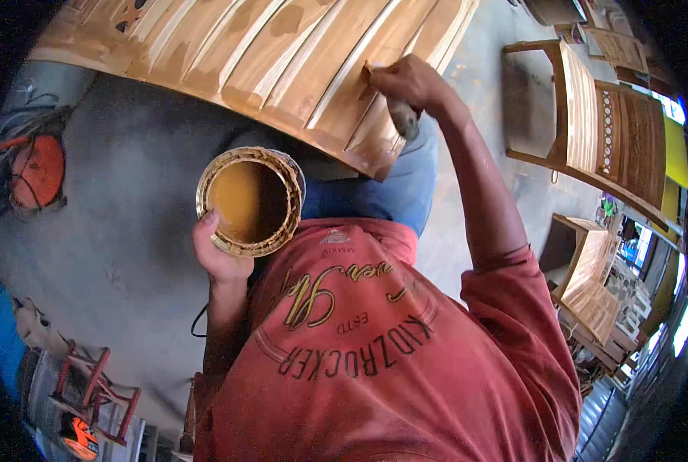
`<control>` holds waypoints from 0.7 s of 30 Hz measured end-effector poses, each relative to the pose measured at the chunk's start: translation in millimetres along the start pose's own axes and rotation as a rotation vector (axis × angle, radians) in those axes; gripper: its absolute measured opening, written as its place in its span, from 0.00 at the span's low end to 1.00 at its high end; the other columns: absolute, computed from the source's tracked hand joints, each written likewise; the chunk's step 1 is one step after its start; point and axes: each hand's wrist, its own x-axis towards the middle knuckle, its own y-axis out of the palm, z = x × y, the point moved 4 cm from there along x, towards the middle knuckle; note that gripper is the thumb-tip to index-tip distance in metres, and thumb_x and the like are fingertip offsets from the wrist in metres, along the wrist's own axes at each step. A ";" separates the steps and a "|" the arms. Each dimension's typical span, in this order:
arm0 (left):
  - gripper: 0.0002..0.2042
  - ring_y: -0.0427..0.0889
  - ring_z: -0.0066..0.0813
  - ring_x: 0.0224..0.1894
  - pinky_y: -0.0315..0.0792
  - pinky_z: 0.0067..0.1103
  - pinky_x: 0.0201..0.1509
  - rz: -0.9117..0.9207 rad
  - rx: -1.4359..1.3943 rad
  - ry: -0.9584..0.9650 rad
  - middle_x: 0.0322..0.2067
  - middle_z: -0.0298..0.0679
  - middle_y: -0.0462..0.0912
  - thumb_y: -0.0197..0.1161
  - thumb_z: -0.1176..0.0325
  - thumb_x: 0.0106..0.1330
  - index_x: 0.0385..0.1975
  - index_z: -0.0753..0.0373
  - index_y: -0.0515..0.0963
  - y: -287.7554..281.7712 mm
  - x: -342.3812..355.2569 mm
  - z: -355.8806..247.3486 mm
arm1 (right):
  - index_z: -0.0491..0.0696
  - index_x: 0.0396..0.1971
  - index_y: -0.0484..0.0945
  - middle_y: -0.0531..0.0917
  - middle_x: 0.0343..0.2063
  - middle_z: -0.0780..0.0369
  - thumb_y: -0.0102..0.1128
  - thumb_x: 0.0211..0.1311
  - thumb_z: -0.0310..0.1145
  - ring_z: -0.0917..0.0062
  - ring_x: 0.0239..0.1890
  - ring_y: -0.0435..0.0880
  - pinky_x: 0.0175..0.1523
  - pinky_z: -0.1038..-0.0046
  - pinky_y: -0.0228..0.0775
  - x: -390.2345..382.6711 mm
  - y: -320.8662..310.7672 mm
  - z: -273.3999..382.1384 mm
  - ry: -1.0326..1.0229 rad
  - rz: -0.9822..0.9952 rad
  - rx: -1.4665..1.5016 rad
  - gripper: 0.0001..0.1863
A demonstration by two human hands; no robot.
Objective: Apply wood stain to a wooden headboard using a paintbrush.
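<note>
A round tin (pixel 204 185) is being held upright by the left hand (pixel 222 250), the thumb being hooked over the rim at its near left side; the other fingers are being hidden by the tin, so how far the wall is being wrapped cannot be told. Inside, just beyond that thumb, brown liquid (pixel 240 204) is being contained, and the rim is being coated by a crust of drips. Ahead of the left grip and to its right, a grey-green tool (pixel 405 119) is being gripped in the closed right hand (pixel 411 81); whether it is a brush or a folded rag cannot be told, as most of it is being covered by the fingers. Its tip, past the fingertips, seems to be being laid against a slatted wooden panel (pixel 290 54), which is being spread ahead of both hands, its near corner being seen just below the right grip. The tin is probably being made fairly heavy and lopsided by its liquid, with stiff walls and a rim likely being turned slippery where wet; the better hold is being offered low around the wall, with a palm beneath. The tool is being judged light, the panel stiff and weighty, best being taken by its bare outer edges.
</note>
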 end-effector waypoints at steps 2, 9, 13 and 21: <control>0.26 0.74 0.37 0.51 0.68 0.30 0.53 -0.016 -0.025 0.016 0.50 0.46 0.75 0.47 0.56 0.59 0.55 0.65 0.66 -2.8 4.8 -0.9 | 0.36 0.24 0.80 0.75 0.13 0.55 0.59 0.49 0.43 0.72 0.13 0.73 0.21 0.71 0.69 -15.0 21.2 0.0 0.013 -0.009 -0.035 0.20; 0.26 0.74 0.37 0.51 0.68 0.30 0.53 0.003 -0.066 0.020 0.50 0.46 0.75 0.47 0.57 0.59 0.55 0.65 0.66 0.2 5.6 -8.0 | 0.40 0.29 0.79 0.76 0.14 0.57 0.54 0.56 0.37 0.71 0.13 0.73 0.20 0.71 0.67 -66.5 61.3 23.5 -0.012 0.274 -0.187 0.14; 0.26 0.74 0.38 0.51 0.68 0.30 0.53 -0.006 0.004 0.060 0.50 0.46 0.75 0.46 0.58 0.58 0.56 0.65 0.66 0.2 -6.6 -10.3 | 0.46 0.40 0.76 0.77 0.19 0.52 0.53 0.56 0.35 0.64 0.20 0.76 0.29 0.65 0.68 -68.6 47.8 28.3 -0.557 -0.062 -0.268 0.14; 0.27 0.74 0.38 0.51 0.68 0.30 0.53 -0.095 -0.011 0.066 0.50 0.47 0.74 0.46 0.57 0.58 0.56 0.65 0.65 -23.9 -29.6 -8.3 | 0.48 0.42 0.73 0.76 0.23 0.55 0.49 0.59 0.34 0.63 0.25 0.75 0.34 0.65 0.68 -19.3 67.0 19.8 -0.651 -0.130 -0.440 0.13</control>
